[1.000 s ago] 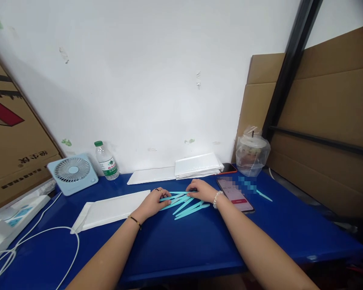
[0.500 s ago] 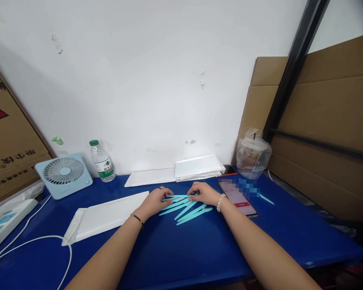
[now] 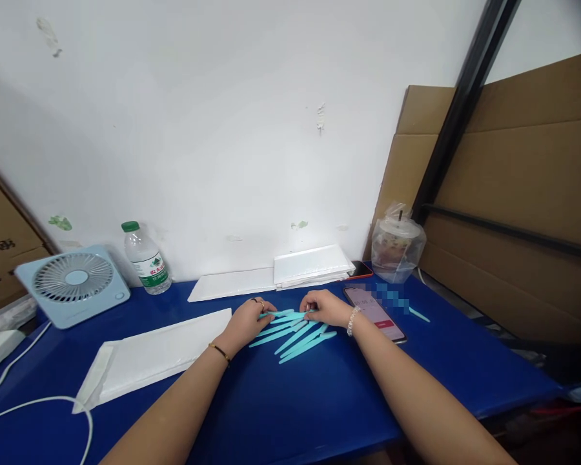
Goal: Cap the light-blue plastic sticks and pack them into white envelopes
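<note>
Several slim turquoise plastic sticks (image 3: 300, 347) lie fanned out and overlapping on the blue tabletop, their tapered ends pointing towards me; they look like eyebrow razors. At the upper left of the fan, my left hand (image 3: 248, 324) is closed, with thumb and fingers pinching the end of one stick. My right hand (image 3: 325, 309) is closed too, its fingertips pressed together on sticks at the top of the fan. Its fingers partly cover what they grip. Beside my right hand lies a phone (image 3: 375, 315) with a lit screen.
A white padded envelope (image 3: 159, 358) lies left of my left hand. More white envelopes (image 3: 312, 266) are stacked by the wall. A blue fan (image 3: 77, 284), a water bottle (image 3: 148, 259) and a bagged drink cup (image 3: 397, 248) stand at the back. Another turquoise stick (image 3: 419, 314) lies right of the phone.
The view has shifted slightly to the right. A turquoise stick at the top of the fan is now angled differently between my hands; both hands stay at the fan.
</note>
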Demonstrator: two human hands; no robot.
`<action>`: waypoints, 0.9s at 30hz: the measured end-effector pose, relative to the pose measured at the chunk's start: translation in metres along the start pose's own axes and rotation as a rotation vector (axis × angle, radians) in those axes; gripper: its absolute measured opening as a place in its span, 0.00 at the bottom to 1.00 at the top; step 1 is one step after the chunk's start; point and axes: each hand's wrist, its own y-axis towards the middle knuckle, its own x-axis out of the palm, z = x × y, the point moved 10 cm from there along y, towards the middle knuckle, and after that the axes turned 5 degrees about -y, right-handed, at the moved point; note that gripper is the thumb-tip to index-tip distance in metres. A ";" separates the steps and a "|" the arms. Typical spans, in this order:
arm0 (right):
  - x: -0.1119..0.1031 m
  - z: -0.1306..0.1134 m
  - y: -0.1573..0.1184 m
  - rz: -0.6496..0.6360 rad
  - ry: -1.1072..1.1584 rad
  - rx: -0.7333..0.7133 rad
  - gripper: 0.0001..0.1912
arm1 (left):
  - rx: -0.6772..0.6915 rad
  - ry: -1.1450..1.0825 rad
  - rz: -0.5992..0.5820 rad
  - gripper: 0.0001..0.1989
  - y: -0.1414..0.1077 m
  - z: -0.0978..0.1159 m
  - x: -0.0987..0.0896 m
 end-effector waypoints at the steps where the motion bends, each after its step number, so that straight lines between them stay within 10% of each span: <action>1: 0.003 -0.003 -0.001 -0.042 0.020 -0.013 0.08 | 0.016 -0.012 -0.032 0.13 -0.003 0.004 0.002; 10: 0.002 -0.029 -0.004 0.033 0.131 -0.055 0.15 | 0.104 -0.077 -0.096 0.13 -0.013 0.028 0.003; 21: -0.020 0.015 0.003 0.219 -0.037 0.085 0.11 | -0.056 0.070 0.106 0.15 -0.001 -0.019 -0.024; 27: -0.019 -0.023 0.001 0.222 -0.137 -0.052 0.05 | -0.028 0.132 0.041 0.14 -0.009 0.005 -0.020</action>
